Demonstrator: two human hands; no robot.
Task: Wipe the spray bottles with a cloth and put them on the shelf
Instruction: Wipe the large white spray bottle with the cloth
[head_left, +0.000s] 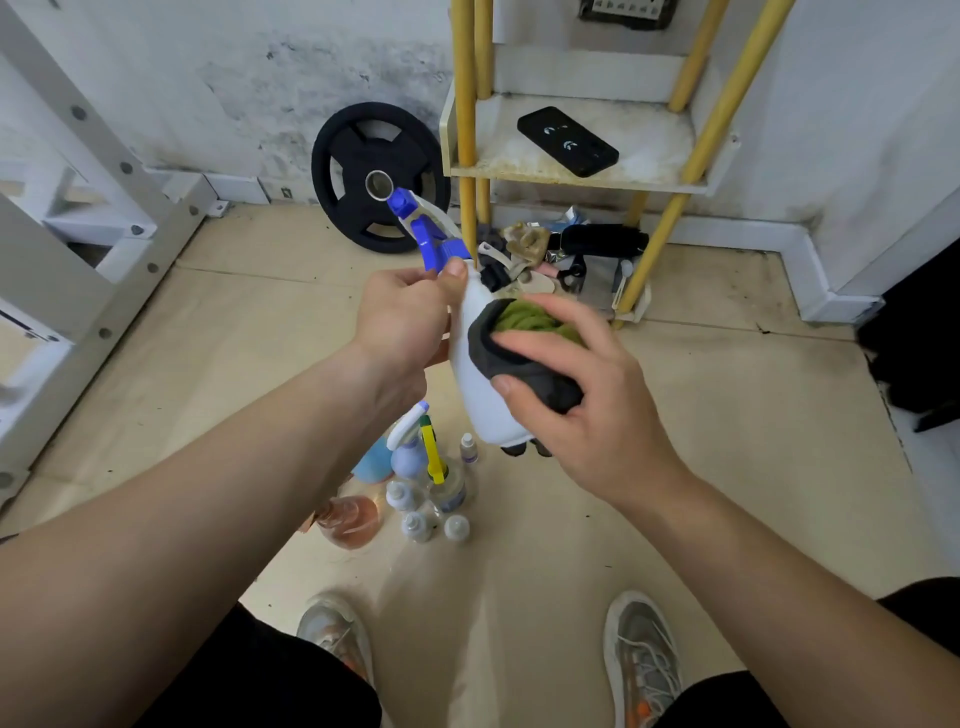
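Note:
A white spray bottle (480, 384) with a blue trigger head hangs tilted in front of me. My left hand (402, 317) grips it at the neck, just under the trigger. My right hand (582, 384) holds a grey and green cloth (519, 343) pressed against the bottle's side. On the floor below stand several more bottles (415, 467), among them a pale blue sprayer, one with a yellow trigger and a pinkish round one. The yellow-legged shelf (571, 174) stands ahead against the wall.
A black phone (567, 140) lies on the shelf board. Cluttered items (550, 254) sit under the shelf. A black weight plate (379, 176) leans on the wall. A white metal frame (78, 218) stands at the left. My shoes (641, 660) are near the bottom edge.

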